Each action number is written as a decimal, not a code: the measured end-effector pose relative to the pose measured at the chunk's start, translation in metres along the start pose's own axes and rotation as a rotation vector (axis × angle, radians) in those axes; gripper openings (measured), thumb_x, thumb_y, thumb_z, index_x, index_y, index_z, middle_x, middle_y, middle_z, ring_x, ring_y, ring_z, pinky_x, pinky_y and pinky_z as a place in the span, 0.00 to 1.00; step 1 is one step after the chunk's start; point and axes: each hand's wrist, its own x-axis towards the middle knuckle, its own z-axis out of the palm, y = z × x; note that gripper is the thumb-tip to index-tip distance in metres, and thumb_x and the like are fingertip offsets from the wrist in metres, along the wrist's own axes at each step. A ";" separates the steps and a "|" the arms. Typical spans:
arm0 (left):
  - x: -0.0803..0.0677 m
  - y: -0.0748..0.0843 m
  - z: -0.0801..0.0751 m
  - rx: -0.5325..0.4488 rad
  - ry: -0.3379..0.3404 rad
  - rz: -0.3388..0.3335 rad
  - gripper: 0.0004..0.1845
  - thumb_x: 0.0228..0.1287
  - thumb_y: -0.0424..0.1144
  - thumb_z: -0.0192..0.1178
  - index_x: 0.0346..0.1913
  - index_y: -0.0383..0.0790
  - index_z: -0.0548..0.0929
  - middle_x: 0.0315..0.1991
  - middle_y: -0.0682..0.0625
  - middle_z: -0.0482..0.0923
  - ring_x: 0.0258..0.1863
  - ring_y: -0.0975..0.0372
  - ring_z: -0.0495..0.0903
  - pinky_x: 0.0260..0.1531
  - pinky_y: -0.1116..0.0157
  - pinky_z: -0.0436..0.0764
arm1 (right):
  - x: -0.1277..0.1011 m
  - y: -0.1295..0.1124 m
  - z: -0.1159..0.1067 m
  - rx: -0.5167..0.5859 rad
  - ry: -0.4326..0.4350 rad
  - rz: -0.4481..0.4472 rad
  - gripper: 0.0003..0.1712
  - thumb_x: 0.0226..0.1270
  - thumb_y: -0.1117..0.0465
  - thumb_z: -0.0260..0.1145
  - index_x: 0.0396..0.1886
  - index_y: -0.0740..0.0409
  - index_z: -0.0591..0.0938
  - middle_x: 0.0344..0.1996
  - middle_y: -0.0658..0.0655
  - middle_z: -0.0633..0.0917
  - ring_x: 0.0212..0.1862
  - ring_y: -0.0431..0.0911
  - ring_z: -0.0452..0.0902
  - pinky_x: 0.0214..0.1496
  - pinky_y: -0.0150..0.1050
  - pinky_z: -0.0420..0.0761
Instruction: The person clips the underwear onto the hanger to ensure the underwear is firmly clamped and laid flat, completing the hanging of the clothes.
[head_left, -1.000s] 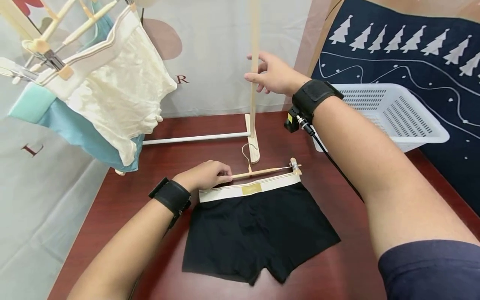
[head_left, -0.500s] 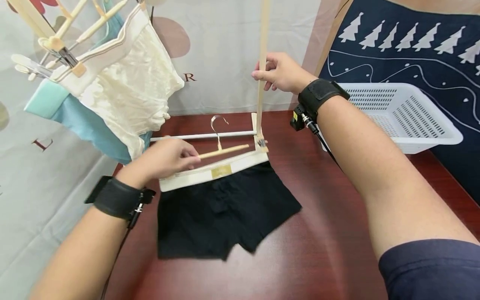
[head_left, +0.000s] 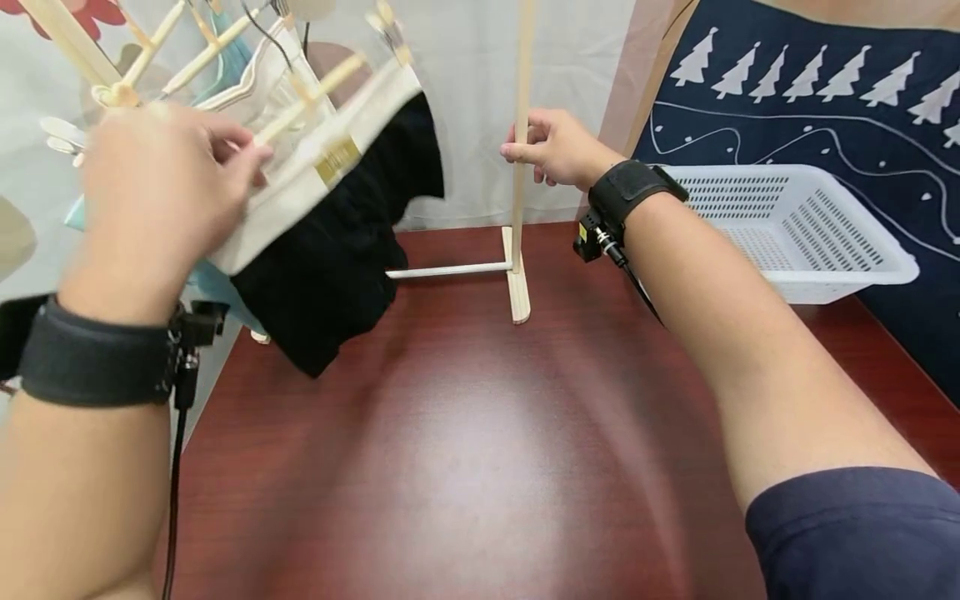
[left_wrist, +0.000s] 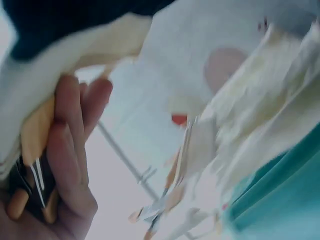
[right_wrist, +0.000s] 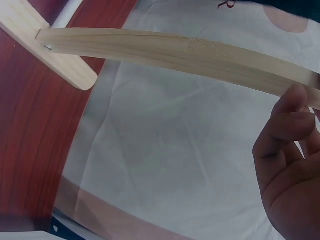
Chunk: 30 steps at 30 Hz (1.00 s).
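Raised at the left in the head view, my left hand grips a wooden clip hanger by one end. From its clips hang black boxer briefs with a white waistband and gold label, tilted and lifted above the table. In the left wrist view, curled fingers surround a wooden-tipped clip at the waistband. My right hand holds the upright wooden post of a rack between thumb and fingers. White underwear and a teal garment hang close to my left hand, partly hidden in the head view.
A white plastic basket stands at the right, behind my forearm. The post's foot and a white crossbar sit at the back of the red-brown table. A pale printed curtain hangs behind.
My left hand has lifted the hanger and boxer briefs off the table, up and left toward the hanging garments. My right hand, at first loosely by the post, has closed on it.
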 end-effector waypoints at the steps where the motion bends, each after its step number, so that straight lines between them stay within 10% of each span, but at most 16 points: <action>1: 0.008 -0.001 -0.004 0.022 0.020 -0.025 0.22 0.75 0.48 0.51 0.50 0.35 0.88 0.40 0.37 0.87 0.43 0.38 0.77 0.29 0.49 0.65 | 0.000 0.001 0.000 -0.001 -0.003 0.002 0.12 0.70 0.48 0.65 0.45 0.49 0.78 0.40 0.53 0.82 0.25 0.47 0.71 0.25 0.35 0.69; 11: 0.074 -0.001 -0.011 0.101 -0.028 -0.149 0.26 0.76 0.46 0.42 0.54 0.27 0.81 0.50 0.27 0.76 0.64 0.30 0.61 0.59 0.32 0.61 | -0.003 0.005 0.002 -0.022 -0.011 0.024 0.12 0.70 0.49 0.66 0.45 0.49 0.78 0.37 0.52 0.82 0.21 0.45 0.71 0.23 0.35 0.69; 22: 0.076 -0.015 -0.009 0.217 -0.144 -0.161 0.24 0.77 0.46 0.41 0.39 0.27 0.80 0.36 0.27 0.73 0.41 0.34 0.69 0.40 0.36 0.67 | 0.007 -0.003 0.016 -0.039 -0.016 -0.021 0.11 0.71 0.50 0.65 0.44 0.50 0.78 0.38 0.53 0.84 0.20 0.43 0.73 0.23 0.34 0.68; 30: 0.075 -0.014 -0.004 0.253 -0.090 -0.137 0.25 0.74 0.46 0.39 0.41 0.24 0.77 0.37 0.24 0.72 0.50 0.31 0.69 0.58 0.33 0.63 | 0.010 0.003 0.024 -0.048 -0.002 -0.006 0.12 0.72 0.50 0.64 0.47 0.52 0.78 0.40 0.53 0.85 0.20 0.43 0.75 0.23 0.33 0.69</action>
